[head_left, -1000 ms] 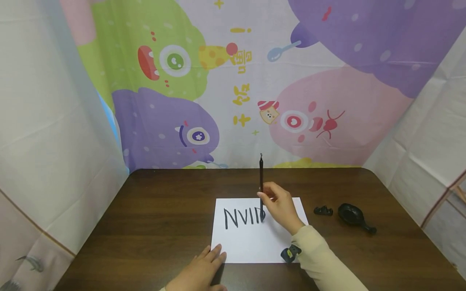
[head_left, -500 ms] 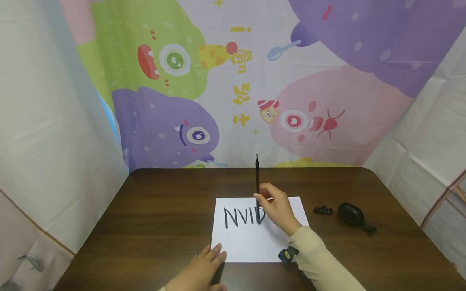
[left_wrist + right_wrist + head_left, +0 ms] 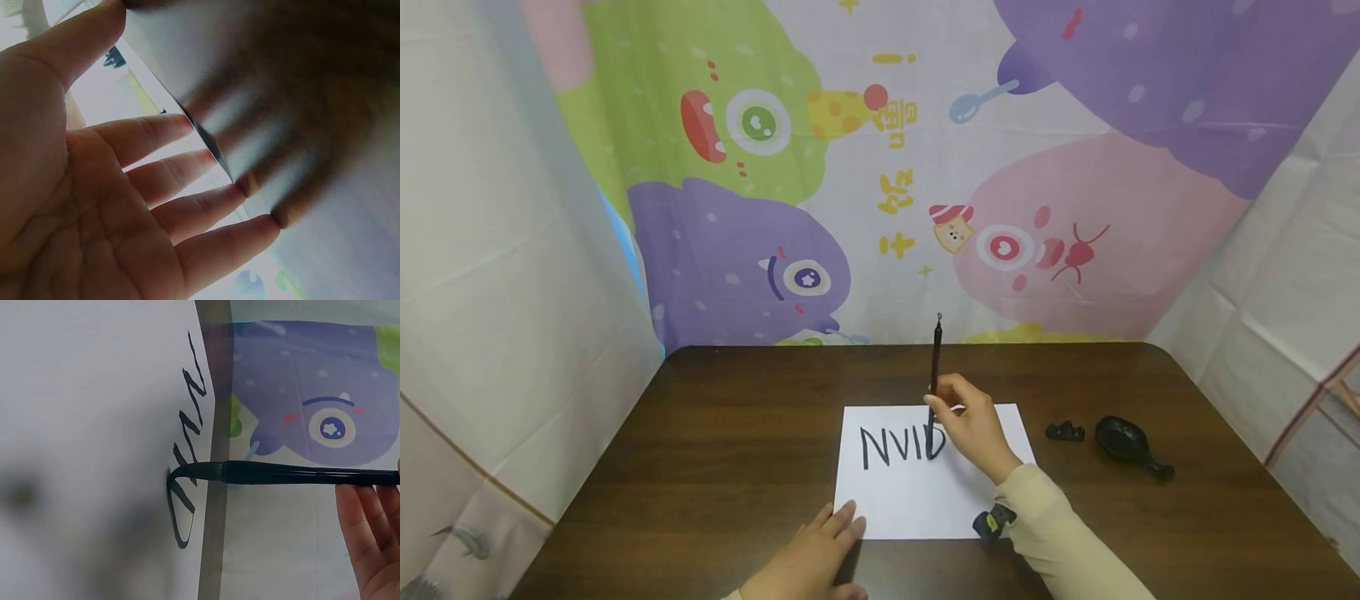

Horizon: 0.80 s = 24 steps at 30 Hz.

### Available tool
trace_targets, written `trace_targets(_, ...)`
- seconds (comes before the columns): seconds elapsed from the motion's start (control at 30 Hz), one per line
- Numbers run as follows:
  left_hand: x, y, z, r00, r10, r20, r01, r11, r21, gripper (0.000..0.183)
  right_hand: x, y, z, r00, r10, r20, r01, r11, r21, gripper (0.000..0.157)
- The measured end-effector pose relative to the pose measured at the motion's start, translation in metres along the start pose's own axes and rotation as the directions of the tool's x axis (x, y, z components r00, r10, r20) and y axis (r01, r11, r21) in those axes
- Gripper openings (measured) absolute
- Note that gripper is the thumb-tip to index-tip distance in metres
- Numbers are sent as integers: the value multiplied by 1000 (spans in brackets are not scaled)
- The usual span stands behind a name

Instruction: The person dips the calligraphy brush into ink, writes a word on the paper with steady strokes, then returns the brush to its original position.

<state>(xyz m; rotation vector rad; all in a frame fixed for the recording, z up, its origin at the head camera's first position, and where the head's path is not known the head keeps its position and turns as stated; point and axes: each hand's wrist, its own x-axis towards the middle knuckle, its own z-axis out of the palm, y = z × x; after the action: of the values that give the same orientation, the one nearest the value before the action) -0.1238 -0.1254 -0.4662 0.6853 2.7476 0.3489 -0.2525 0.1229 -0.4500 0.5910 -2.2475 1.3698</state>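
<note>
A white sheet of paper lies on the dark wooden table, with the black brushed letters "NVID" across its upper half. My right hand pinches a black writing brush, held nearly upright. In the right wrist view the bristles bend against the paper at the foot of the D. My left hand rests flat, its fingertips on the sheet's lower left corner. Straight, spread fingers show in the left wrist view.
Right of the paper sit a small black brush rest and a black ink dish with a handle. A black wrist device hangs under the right sleeve, over the sheet's lower right. A cartoon-printed curtain closes off the table's far edge.
The brush has moved slightly left to the foot of the D's straight stroke, and its top now leans a little right. The left hand has stayed in place.
</note>
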Motion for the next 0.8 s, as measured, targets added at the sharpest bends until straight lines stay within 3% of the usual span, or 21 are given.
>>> trace_targets(0.17, -1, 0, 0, 1000, 3, -6, -3, 1000, 4, 77, 2, 2, -6, 999, 46, -7, -46, 994, 95, 12)
trace_targets(0.37, -1, 0, 0, 1000, 9, -13, -9, 1000, 9, 77, 7, 2, -16, 995, 68, -69, -57, 987, 151, 12)
trace_targets(0.6, -1, -1, 1, 1000, 14, -18, -14, 1000, 16, 78, 12, -34, -34, 987, 107, -117, -89, 984, 152, 14)
trace_targets(0.8, -1, -1, 2, 1000, 20, -21, -20, 1000, 20, 78, 16, -7, -37, 976, 170, -138, -147, 976, 158, 16)
